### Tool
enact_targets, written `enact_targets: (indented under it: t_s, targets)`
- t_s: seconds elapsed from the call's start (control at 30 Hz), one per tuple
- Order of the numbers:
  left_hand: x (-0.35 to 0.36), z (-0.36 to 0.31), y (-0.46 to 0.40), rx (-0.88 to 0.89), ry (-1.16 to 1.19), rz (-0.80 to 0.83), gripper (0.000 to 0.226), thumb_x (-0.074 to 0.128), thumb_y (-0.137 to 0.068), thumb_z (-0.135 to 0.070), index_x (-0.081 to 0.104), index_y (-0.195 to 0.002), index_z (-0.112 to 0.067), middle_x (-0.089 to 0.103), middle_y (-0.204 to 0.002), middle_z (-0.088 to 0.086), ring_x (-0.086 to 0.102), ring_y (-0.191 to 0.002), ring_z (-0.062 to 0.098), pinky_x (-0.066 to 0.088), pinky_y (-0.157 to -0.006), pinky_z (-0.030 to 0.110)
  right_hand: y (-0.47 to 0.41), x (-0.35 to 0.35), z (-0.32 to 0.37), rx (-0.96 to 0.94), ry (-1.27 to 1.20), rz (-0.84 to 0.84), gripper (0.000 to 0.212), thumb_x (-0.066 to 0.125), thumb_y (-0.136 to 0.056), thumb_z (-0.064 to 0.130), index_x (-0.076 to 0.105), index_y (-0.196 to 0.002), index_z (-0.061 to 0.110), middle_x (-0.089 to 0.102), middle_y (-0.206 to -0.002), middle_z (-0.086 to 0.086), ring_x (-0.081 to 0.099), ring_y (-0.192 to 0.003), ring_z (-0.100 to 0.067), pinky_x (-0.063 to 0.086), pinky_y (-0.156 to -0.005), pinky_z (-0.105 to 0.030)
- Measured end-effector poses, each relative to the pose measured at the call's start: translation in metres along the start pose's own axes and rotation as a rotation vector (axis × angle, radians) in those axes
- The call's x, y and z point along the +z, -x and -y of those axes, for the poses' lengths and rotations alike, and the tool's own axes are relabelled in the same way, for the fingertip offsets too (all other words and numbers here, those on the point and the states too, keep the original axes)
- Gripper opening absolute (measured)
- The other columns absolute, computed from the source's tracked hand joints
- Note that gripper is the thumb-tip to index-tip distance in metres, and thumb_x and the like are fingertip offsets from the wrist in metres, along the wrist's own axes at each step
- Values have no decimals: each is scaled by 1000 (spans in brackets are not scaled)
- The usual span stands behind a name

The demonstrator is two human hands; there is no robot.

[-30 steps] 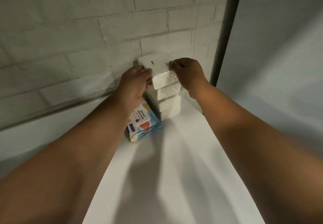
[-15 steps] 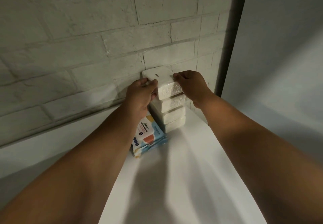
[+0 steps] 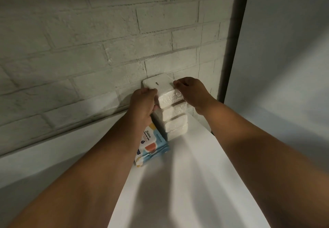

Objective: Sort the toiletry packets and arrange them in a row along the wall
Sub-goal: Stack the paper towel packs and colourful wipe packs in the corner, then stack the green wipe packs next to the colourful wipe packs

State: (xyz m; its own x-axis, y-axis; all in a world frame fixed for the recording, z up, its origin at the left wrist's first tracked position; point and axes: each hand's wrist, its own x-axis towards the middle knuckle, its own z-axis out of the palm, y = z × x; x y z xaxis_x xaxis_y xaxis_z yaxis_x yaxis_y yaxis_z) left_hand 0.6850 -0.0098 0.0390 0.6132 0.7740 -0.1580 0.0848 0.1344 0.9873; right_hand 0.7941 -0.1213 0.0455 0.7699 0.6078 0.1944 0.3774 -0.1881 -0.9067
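Observation:
A stack of several white tissue packets (image 3: 175, 119) stands against the brick wall on a white shelf (image 3: 192, 183). Both hands are at the top packet (image 3: 161, 85). My left hand (image 3: 142, 103) grips its left side with curled fingers. Its right end is held by my right hand (image 3: 193, 90), fingers curled over the edge. Just left of the stack lie colourful wet-wipe packets (image 3: 152, 145), blue, white, yellow and orange, partly hidden under my left forearm.
The grey painted brick wall (image 3: 106, 50) runs behind the shelf. A dark vertical gap (image 3: 235, 41) and a pale panel (image 3: 284, 67) close off the right side. The shelf's lit white surface stretches toward me between my forearms.
The view has tilted up a little, so the stack sits lower in the frame. Both hands keep their hold on the top white packet; its place on the stack looks the same.

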Motion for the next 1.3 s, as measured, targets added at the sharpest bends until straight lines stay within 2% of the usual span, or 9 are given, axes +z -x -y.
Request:
enact_targets:
  t_s: [0.17,0.33,0.43,0.57,0.67,0.73,0.87,1.07,1.3]
  targets:
    - [0,0,-1,-5,-16,-17,20,60,-91,-22,63,-108,-11,69,-106,12,68,-99,24,56,-90,38,2,1,2,-1,11,-2,33,53,-97,30,67,-101,0,67,-102,-21,58,-83,-19,47,-78,-30]
    - [-2,-2,2,-27,-9,-3,22,61,-91,-26,63,-108,-13,68,-106,9,66,-97,20,55,-85,33,1,1,0,16,7,-18,31,53,-97,32,68,-105,6,68,-101,-12,60,-91,-20,47,-81,-29]
    - [-4,-4,3,-44,-29,-7,28,62,-90,-31,62,-114,-17,67,-108,6,65,-97,18,52,-91,40,-1,1,1,15,14,-15,30,53,-96,34,67,-98,7,67,-95,-10,60,-87,-17,47,-82,-34]
    - [-7,-13,6,-42,-114,-70,44,61,-87,-43,58,-123,-16,64,-109,0,62,-96,20,51,-74,34,2,1,8,6,81,-65,46,54,-95,42,54,-132,15,51,-137,-5,51,-124,-19,36,-93,-22]
    - [-14,-19,11,7,-158,-141,56,60,-83,-49,52,-129,-18,59,-126,8,59,-106,26,50,-77,34,10,4,20,-139,221,-157,46,55,-94,42,53,-132,17,47,-140,-7,47,-128,-21,33,-99,-21]
    - [-21,-25,21,38,-147,-160,59,61,-80,-50,53,-129,-18,57,-128,9,58,-108,26,51,-84,36,18,11,32,-250,305,-171,42,57,-93,41,57,-128,18,51,-136,-8,48,-126,-24,36,-105,-28]
    - [-43,-31,44,93,-139,-223,57,59,-78,-49,55,-126,-18,59,-125,7,58,-106,25,52,-81,36,38,34,60,-345,398,-73,39,58,-91,43,61,-124,23,55,-131,-6,49,-122,-26,39,-103,-32]
    - [-107,-24,85,184,-126,-380,44,56,-90,-42,50,-126,-19,55,-125,1,55,-106,20,48,-90,33,91,89,93,-424,438,140,41,59,-88,46,61,-123,25,57,-128,-5,51,-120,-26,42,-101,-38]
    - [-205,-11,148,157,-257,-475,38,51,-92,-43,55,-120,-18,59,-112,4,58,-105,25,49,-96,38,156,167,123,-446,391,282,41,60,-89,44,61,-123,23,56,-127,-6,52,-118,-28,47,-96,-40]
